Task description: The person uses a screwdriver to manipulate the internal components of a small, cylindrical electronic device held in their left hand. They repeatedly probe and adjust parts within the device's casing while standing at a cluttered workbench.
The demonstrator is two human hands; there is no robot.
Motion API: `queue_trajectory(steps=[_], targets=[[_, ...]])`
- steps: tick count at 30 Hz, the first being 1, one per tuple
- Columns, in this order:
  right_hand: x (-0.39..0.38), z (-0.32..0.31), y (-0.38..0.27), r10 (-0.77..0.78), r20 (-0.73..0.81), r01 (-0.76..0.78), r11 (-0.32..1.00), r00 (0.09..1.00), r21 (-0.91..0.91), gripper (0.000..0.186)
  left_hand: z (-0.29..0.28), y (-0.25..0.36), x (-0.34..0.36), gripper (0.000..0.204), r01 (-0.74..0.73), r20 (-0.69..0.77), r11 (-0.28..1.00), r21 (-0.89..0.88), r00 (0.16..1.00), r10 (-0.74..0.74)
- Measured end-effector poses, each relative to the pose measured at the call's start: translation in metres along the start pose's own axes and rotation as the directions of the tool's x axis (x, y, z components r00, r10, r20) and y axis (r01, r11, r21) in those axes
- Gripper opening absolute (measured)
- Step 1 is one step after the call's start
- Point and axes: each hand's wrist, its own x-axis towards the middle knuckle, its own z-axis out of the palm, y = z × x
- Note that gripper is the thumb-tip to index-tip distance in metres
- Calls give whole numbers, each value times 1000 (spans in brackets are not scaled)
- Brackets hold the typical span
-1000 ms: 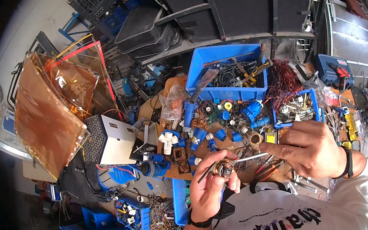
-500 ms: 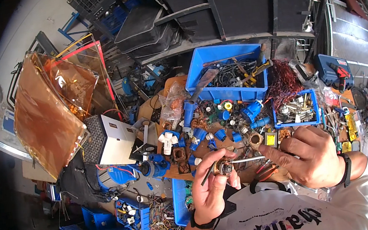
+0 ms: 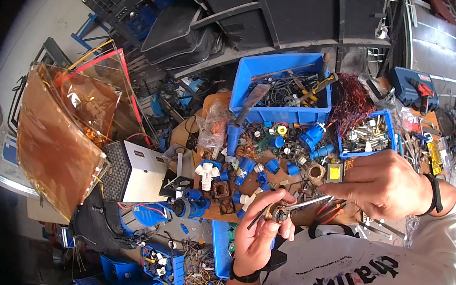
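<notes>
My left hand (image 3: 253,245) is closed around a small round motor part (image 3: 278,214) with coppery sides and a metal centre. A dark thin strip sticks out beside its fingers. From the right, my right hand (image 3: 378,185) grips a slim, shiny metal rod (image 3: 306,203); its handle end is hidden in the fist. The rod's far tip meets the round part, or lies very close to it; the exact contact is too small to tell. Both hands are above the near edge of the cluttered wooden bench (image 3: 268,166), in front of my white shirt.
A blue crate (image 3: 281,114) of cables and tools stands at the back of the bench. Right of it, a smaller blue bin (image 3: 369,152) holds metal bolts below reddish wire. Blue and white plastic fittings lie in the middle. A red drill (image 3: 422,93) rests at far right.
My right hand has moved slightly up and to the right, and the rod now slants more. The round part has tilted a little in my left hand and sits slightly lower.
</notes>
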Motion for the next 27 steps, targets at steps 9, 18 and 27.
queue_trajectory(steps=[9,18,27], targets=[[-3,10,8,91,-43,-80,974,995,214,50,-1,0,4,41,53,70,990,-128,997,-44],[-7,8,-7,54,-173,-74,991,983,-112,55,5,-4,3,42,-51,-44,999,-14,998,51],[-10,8,-12,48,-196,-91,972,979,-216,54,13,-7,5,44,-109,-111,976,188,985,131]])
